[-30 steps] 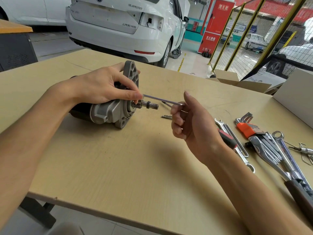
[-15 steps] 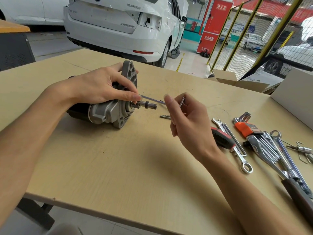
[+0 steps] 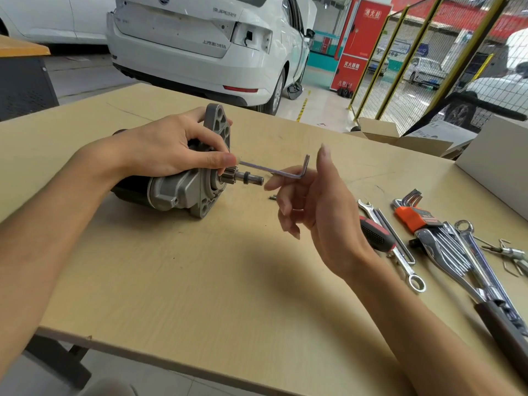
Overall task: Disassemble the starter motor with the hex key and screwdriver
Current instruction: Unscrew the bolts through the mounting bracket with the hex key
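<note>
Starter motor (image 3: 183, 187): lies on its side on the tan surface (image 3: 200, 281), left of centre; black body to the left, grey cast housing and flange to the right, geared shaft pointing right.
Left hand (image 3: 168, 147): rests over the top of the motor, fingers curled around the housing and flange; thumb tip pressed on the long arm of the hex key where it meets the flange.
Hex key (image 3: 274, 170): L-shaped, long arm running roughly level from the flange to the right, just above the shaft; short arm turned upward at the right end.
Right hand (image 3: 314, 207): right of the shaft, palm facing left. Fingers (image 3: 285, 207) loosely bent and released; forefinger tip sits under the long arm of the key near the bend, contact uncertain. Thumb upright, just beside the short arm, not closed on it.
Small screw (image 3: 272, 198): on the surface, below the shaft end, partly hidden by the right fingers.
Screwdriver (image 3: 375, 234): red and black handle on the surface, just behind the right wrist; blade hidden.
Other tools: spanners (image 3: 405, 261) beside the screwdriver; hex key set (image 3: 414, 215) in an orange holder further right.
Background: white car (image 3: 205, 44) beyond the far edge; cardboard boxes (image 3: 400, 138) at right.
</note>
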Motion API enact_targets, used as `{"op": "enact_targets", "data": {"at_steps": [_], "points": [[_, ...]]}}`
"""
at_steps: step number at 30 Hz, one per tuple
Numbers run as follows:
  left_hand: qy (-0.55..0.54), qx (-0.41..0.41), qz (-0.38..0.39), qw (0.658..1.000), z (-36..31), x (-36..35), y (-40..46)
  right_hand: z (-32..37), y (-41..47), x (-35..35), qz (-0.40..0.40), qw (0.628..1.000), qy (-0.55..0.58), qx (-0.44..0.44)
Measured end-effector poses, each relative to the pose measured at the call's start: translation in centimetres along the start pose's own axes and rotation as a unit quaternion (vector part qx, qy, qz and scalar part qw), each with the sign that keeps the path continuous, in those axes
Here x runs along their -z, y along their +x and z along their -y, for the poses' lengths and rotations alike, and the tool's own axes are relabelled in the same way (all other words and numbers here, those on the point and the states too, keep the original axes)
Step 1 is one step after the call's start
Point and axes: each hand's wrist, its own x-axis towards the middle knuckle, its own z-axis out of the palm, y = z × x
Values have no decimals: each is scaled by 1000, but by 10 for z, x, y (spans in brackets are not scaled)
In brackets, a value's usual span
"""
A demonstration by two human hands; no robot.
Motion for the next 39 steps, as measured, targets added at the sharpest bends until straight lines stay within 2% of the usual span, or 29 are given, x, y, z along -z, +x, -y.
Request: {"op": "enact_targets", "data": {"at_steps": [5,14,27,33,39], "points": [[-2,1,-7,1000,-3,0,-1,1,0,1,20,999,26,-32],[-1,13,-3,1000,-4,0,-2,1,1,-2,30,998,43,29],[-2,7,21,1000,-4,2,-2,3,-4,-5,-41,995,-72,50],[-1,6,16,1000,-3,1,-3,1,-1,-5,-74,996,-57,4],[2,10,14,1000,0,2,-2,1,0,-5,-69,997,8,-36]]}}
